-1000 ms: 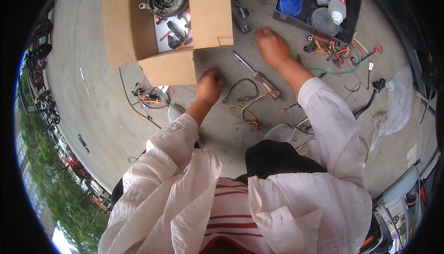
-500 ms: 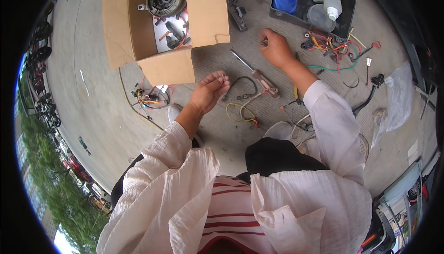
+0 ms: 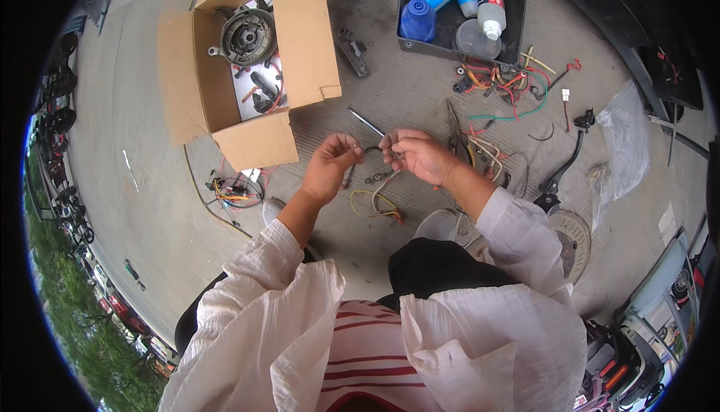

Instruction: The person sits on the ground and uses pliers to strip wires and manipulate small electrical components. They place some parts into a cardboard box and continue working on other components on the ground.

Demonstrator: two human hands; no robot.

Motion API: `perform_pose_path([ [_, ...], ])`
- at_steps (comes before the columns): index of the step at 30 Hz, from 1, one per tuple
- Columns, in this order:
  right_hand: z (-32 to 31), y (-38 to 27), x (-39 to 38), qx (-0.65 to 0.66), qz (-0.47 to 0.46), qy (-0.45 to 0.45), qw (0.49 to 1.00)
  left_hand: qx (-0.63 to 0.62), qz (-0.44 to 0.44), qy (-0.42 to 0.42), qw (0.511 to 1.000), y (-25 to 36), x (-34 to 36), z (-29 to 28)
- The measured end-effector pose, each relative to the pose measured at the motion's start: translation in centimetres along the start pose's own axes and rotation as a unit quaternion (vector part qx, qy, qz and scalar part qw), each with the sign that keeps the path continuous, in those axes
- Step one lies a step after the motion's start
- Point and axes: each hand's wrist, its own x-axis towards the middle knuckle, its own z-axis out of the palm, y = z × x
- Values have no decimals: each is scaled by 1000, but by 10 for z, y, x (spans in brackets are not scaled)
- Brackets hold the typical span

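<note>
My left hand [image 3: 330, 168] is held over the floor, thumb and fingers pinched on something too small to make out. Facing it, a short gap away, my right hand [image 3: 424, 157] has its fingertips closed together; whatever lies in them is tiny and mostly hidden. Below the right hand lies a screwdriver [image 3: 364, 120], its shaft showing and its handle covered by the hand. Pliers [image 3: 454, 128] with dark jaws rest just right of that hand. A yellow wire loop [image 3: 364, 208] lies beneath the hands.
An open cardboard box [image 3: 307, 37] holds a round metal brake-drum-like part [image 3: 248, 35]. The black tray [image 3: 514, 37] carries bottles and tubes. Tangled wires [image 3: 495, 80] lie before it, and more wires [image 3: 238, 189] lie at left. A black lever [image 3: 562, 168] and clear plastic bag [image 3: 626, 149] are at right.
My right hand has come from beside the black tray toward my left hand, which stays pinched. The whole view has shifted, with the box and tray appearing lower and further left.
</note>
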Motion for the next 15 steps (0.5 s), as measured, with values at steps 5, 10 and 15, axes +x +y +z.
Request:
perform_pose_path([
  [5,-2,19,-7,-19,-11,6,1000,118,-34,114,986,-17,9,-15],
  [10,-8,17,-22,-11,-32,50,998,286,-52,167,942,-16,5,-22],
  [15,-5,19,-36,2,-29,83,996,367,-37,107,923,-33,5,-35],
])
